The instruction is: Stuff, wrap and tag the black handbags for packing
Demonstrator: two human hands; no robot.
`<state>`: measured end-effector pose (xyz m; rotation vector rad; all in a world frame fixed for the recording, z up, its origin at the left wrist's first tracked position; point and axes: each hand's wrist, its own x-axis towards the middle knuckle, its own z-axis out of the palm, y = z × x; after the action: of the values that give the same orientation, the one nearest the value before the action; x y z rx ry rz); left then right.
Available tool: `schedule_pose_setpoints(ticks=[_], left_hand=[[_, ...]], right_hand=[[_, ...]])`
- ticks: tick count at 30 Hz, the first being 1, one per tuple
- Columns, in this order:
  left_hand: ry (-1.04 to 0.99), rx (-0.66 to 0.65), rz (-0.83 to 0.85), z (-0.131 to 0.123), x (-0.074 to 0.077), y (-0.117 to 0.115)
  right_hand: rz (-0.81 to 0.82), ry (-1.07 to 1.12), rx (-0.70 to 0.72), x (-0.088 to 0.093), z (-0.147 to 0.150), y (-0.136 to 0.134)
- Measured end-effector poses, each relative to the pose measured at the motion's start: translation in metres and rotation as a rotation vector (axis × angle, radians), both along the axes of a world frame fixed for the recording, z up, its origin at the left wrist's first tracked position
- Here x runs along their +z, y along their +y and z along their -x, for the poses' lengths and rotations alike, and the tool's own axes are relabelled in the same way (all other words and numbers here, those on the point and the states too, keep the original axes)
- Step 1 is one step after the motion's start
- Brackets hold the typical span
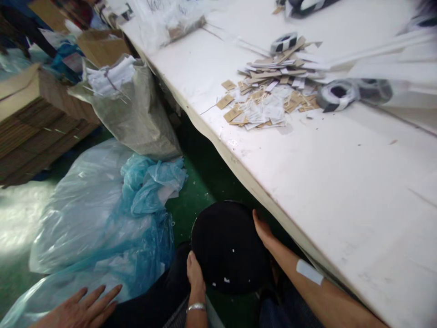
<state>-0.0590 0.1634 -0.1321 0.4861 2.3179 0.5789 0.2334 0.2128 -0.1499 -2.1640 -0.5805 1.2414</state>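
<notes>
Black round stool seat (229, 243) gripped at opposite edges by left hand (195, 270) and right hand (262, 230); not yet released, further progress unclear.

Soft blur, glare on floor (20, 214).

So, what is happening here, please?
The person's right hand and what looks like the left hand, with a silvery bracelet, hold a round black seat-like object at opposite edges, beside a long white table. A third, open hand, perhaps a co-worker's, shows at lower left. Brown and white paper tags lie heaped on the table; translucent blue plastic bags lie on the green floor.
</notes>
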Motion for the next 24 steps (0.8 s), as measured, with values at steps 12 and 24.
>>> schedule_pose_setpoints(ticks=[12, 24], left_hand=[[-0.092, -0.757, -0.03, -0.159, 0.135, -0.022], [-0.045, -1.372, -0.5, -0.303, 0.244, 0.089]], right_hand=[[-0.469, 0.108, 0.949, 0.242, -0.051, -0.099], [-0.564, -0.408, 0.446, 0.276, -0.205, -0.097]])
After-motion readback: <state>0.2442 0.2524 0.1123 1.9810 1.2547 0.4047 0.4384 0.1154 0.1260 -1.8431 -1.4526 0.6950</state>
